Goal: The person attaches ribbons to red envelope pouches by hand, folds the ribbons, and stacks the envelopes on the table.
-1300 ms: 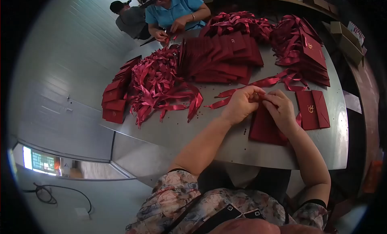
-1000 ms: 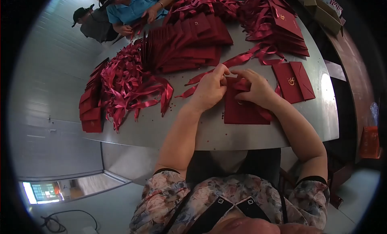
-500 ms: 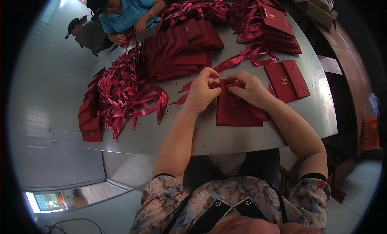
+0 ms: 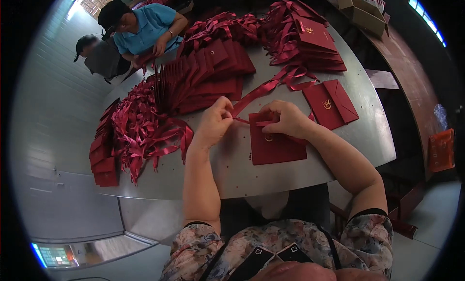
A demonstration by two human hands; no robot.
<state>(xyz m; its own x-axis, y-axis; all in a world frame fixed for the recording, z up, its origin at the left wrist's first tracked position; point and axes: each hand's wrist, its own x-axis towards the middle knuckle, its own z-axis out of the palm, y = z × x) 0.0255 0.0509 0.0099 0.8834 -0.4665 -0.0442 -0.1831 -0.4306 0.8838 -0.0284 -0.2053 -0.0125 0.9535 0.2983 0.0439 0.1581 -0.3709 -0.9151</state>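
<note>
My left hand (image 4: 216, 122) is closed in a pinch on the end of a red ribbon (image 4: 241, 120), left of a red paper bag. The ribbon runs taut to the bag's top edge. My right hand (image 4: 283, 119) lies over the top of that red bag (image 4: 276, 152), its thumb and fingers closed on the ribbon and bag edge. A gold mark on the bag shows partly below my fingers. Another red bag (image 4: 331, 105) with a gold logo lies flat to the right. Loose ribbons (image 4: 264, 89) stretch across the table behind my hands.
Piles of red bags (image 4: 213, 63) and a heap of ribbons (image 4: 135, 121) cover the metal table's (image 4: 227, 177) far and left parts. More bags (image 4: 317, 44) are stacked at the back right. Two people are at the back left. An open cardboard box (image 4: 363, 15) sits at upper right.
My left hand has moved left, away from the bag, and a ribbon now stretches between my hands. My right hand stays at the bag's top. The camera view has shifted.
</note>
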